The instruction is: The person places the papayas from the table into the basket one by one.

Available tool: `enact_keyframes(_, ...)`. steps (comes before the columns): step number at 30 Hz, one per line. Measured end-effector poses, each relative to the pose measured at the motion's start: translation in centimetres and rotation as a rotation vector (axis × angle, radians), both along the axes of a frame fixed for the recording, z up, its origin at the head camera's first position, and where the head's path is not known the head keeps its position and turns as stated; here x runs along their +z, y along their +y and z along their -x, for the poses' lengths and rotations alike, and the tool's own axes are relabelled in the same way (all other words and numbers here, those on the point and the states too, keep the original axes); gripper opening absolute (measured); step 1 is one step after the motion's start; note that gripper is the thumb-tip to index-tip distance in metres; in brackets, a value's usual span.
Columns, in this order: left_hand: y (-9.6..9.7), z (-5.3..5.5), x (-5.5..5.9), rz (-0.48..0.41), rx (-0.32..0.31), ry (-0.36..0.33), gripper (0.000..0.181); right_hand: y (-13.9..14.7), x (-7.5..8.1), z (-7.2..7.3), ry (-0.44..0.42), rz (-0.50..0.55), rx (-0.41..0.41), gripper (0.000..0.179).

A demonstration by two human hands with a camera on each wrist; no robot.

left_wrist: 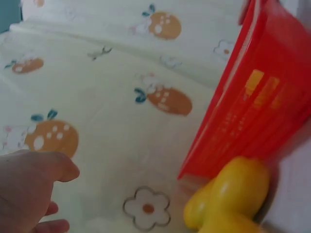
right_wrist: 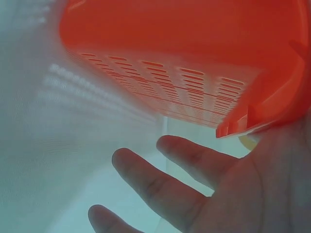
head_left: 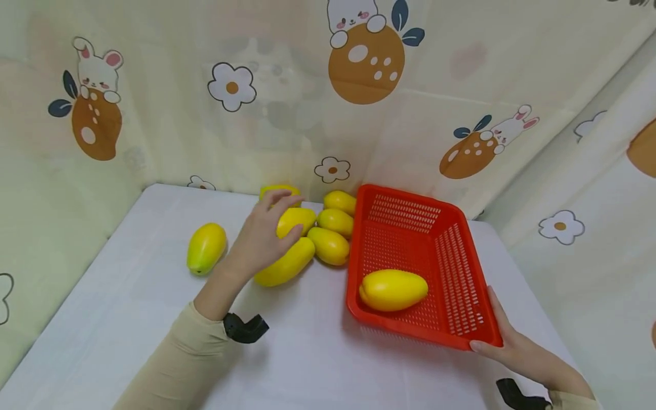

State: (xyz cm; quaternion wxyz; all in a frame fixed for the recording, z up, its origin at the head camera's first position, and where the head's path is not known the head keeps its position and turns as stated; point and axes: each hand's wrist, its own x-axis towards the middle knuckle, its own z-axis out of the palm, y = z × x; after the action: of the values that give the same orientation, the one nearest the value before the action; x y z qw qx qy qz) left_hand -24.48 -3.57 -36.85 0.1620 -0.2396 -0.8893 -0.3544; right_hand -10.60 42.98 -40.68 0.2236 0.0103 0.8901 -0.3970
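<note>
My left hand [head_left: 263, 233] hovers over a cluster of yellow fruits, its fingers loosely bent and apart. Under it lie a long yellow fruit [head_left: 285, 265] and a rounder yellow fruit [head_left: 302, 217], both partly covered by the hand. In the left wrist view the hand [left_wrist: 29, 191] holds nothing. My right hand [head_left: 517, 347] grips the near right corner of a red plastic basket [head_left: 451, 341], thumb on the rim. The right wrist view shows several fingers [right_wrist: 160, 187] stretched out below the basket. One yellow mango-like fruit [head_left: 393, 290] lies inside the basket.
Several yellow fruits [head_left: 329, 246] sit against the basket's left side, and another fruit [head_left: 279, 192] lies at the back edge. A yellow-green papaya-like fruit [head_left: 206, 248] lies apart on the left of the white table [head_left: 318, 353]. A printed curtain [head_left: 287, 131] hangs behind.
</note>
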Motion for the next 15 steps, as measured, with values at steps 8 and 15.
enact_keyframes(8, -2.8, 2.2, -1.5, 0.015, 0.128, -0.143, 0.061, 0.1, -0.2, 0.0, -0.074, 0.017, -0.038, 0.111)
enact_keyframes(15, -2.4, 3.5, -3.7, 0.118, 0.12, -0.241, 0.07, -0.2, -0.2, 0.2, -0.118, 0.03, -0.056, 0.11)
